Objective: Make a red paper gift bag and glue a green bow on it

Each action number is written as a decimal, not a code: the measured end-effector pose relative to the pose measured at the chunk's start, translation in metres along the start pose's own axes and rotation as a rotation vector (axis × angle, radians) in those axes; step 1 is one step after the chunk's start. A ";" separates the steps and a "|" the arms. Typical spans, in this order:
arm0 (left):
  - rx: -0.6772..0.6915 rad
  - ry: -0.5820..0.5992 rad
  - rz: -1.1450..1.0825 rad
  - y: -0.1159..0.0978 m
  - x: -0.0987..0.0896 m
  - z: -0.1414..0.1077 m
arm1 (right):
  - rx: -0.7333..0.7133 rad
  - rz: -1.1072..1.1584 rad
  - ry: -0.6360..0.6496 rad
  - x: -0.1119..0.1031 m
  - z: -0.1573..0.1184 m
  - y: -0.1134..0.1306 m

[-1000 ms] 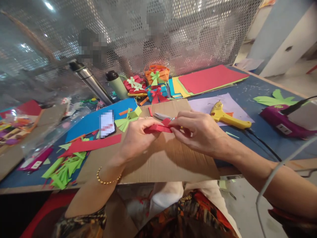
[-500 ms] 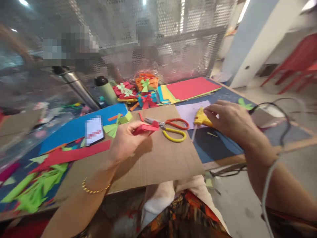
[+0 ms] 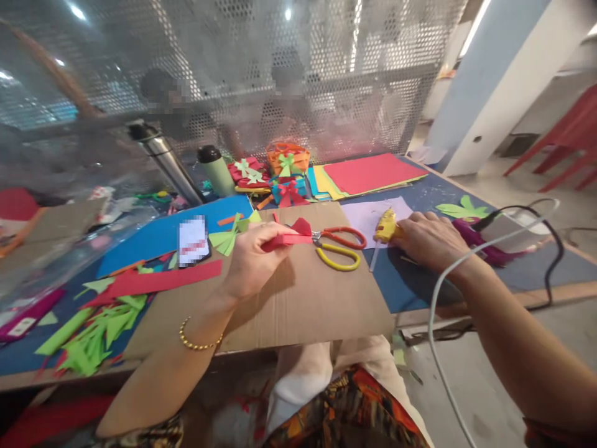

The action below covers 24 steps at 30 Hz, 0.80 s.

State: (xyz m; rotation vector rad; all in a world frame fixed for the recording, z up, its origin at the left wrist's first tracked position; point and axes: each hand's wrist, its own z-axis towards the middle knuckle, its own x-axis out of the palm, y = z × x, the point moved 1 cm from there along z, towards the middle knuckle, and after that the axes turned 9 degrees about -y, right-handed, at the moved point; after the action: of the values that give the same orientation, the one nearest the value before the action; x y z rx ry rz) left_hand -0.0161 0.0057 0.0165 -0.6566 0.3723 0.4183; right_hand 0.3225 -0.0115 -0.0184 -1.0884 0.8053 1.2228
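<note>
Our left hand (image 3: pixel 255 256) pinches red paper (image 3: pixel 295 236), jutting rightward. The glue gun (image 3: pixel 385 225) pokes left from our right hand (image 3: pixel 429 239), closure unclear.

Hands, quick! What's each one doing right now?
Left hand: closed, holding folded red paper.
Right hand: over the yellow glue gun's handle; can't tell if it's closed around it.

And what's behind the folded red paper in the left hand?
Beyond the folded red paper in the left hand, scissors lie on the cardboard, handles and pivot showing. Their blades cannot be seen; the paper and hand cover that part.
</note>
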 end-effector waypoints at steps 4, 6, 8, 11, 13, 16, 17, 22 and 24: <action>0.006 -0.019 -0.008 0.000 -0.001 0.001 | -0.107 0.051 -0.173 0.003 -0.003 -0.009; 0.008 -0.023 -0.002 0.000 -0.002 0.002 | -0.133 0.117 -0.224 0.000 -0.003 -0.012; 0.007 -0.023 0.007 0.000 -0.003 0.003 | -0.087 0.226 -0.197 -0.004 -0.001 -0.013; 0.002 -0.033 0.005 0.001 -0.003 0.004 | 0.021 0.422 -0.107 -0.011 0.002 -0.012; -0.014 -0.047 -0.005 0.001 -0.002 0.004 | 0.063 0.527 -0.088 -0.016 0.002 -0.008; -0.111 -0.058 -0.072 0.002 -0.001 0.004 | 0.094 0.674 -0.187 -0.025 -0.001 -0.001; -0.163 -0.054 -0.113 0.002 -0.001 0.004 | 0.085 0.726 -0.234 -0.030 -0.003 0.002; -0.389 -0.043 -0.291 0.002 0.000 0.006 | -0.079 0.896 -0.438 -0.057 -0.009 0.031; -0.428 -0.055 -0.308 0.002 0.000 0.006 | -0.176 0.958 -0.474 -0.067 -0.009 0.044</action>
State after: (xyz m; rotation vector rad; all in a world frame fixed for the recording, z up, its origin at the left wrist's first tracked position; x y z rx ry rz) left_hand -0.0157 0.0112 0.0197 -1.0994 0.1226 0.2199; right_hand 0.2668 -0.0419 0.0321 -0.4646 0.8711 2.2812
